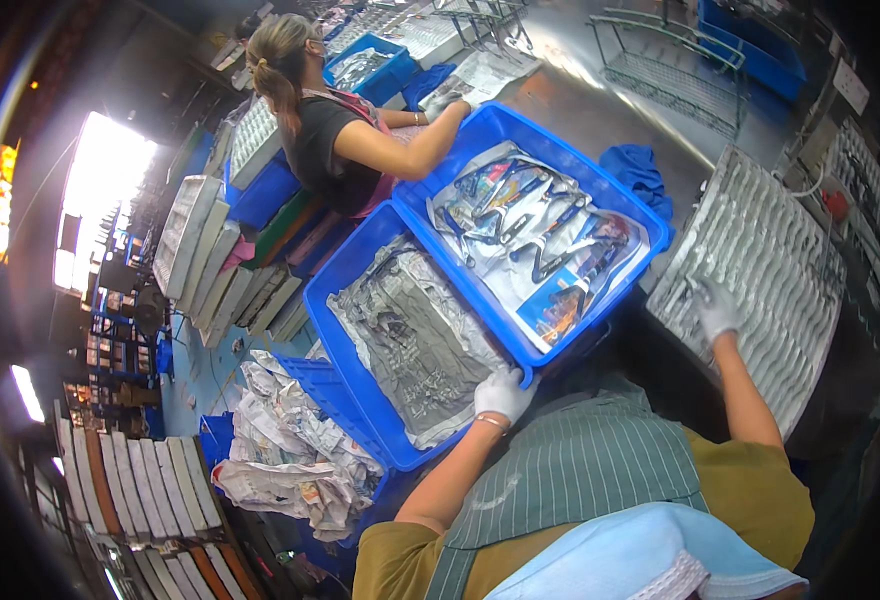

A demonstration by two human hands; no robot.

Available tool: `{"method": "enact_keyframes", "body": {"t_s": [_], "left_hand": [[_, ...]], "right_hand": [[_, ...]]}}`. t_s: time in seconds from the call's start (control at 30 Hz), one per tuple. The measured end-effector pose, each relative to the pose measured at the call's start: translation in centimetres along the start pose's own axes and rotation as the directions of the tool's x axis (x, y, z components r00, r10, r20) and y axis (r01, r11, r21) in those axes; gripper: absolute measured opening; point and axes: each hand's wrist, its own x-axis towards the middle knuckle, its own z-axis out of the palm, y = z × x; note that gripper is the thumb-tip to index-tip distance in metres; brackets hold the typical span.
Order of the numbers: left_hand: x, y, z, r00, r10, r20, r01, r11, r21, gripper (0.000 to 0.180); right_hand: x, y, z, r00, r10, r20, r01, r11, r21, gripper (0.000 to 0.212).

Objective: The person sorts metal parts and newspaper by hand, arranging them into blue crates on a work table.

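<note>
My left hand (505, 393), in a white glove, is closed over the near rim corner of a blue bin (358, 392) lined with crumpled grey newspaper (420, 345). Touching that bin on its right is a second blue bin (585, 343), where slender shiny metal pieces (540, 225) lie scattered on printed paper. My right hand (715, 310), also gloved, reaches onto a pale tray (795, 395) packed with rows of silvery metal pieces. Its fingertips are drawn together among the rows; whatever they pinch is too small to make out.
A co-worker (310, 130) stands across the bins, one hand near the second bin's far edge. Crumpled newspaper (300, 450) heaps at the left. A blue cloth (635, 180) lies beside the second bin. Stacked trays (140, 480) and a wire rack (665, 85) stand farther off.
</note>
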Motion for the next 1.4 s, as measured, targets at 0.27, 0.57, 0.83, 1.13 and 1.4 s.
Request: {"method": "enact_keyframes", "body": {"t_s": [0.27,0.57,0.83,1.13,1.4], "left_hand": [[-0.2,-0.1,-0.5,1.0,0.017,0.008,-0.017,0.999,-0.03,0.041],[-0.4,-0.3,-0.2,0.997,0.07,0.042,-0.07,0.998,-0.005,0.037],[-0.4,-0.6,0.1,0.986,0.134,-0.102,-0.136,0.991,-0.015,0.034],[0.0,-0.7,0.4,0.989,0.126,-0.077,-0.131,0.99,-0.059,0.029],[-0.2,-1.1,0.5,0.997,0.078,0.007,-0.077,0.997,-0.027,0.031]], "right_hand": [[-1.6,20.0,-1.0,0.974,0.175,-0.142,-0.222,0.847,-0.483,0.046],[-1.5,17.6,0.3,0.908,0.096,-0.408,-0.321,0.786,-0.528,0.032],[-1.4,16.5,0.5,0.906,0.101,-0.411,-0.327,0.783,-0.528,0.029],[-1.2,15.1,-0.5,0.889,0.138,-0.437,-0.361,0.798,-0.482,0.028],[-1.3,14.8,-0.6,0.888,0.167,-0.429,-0.371,0.811,-0.453,0.027]]}}
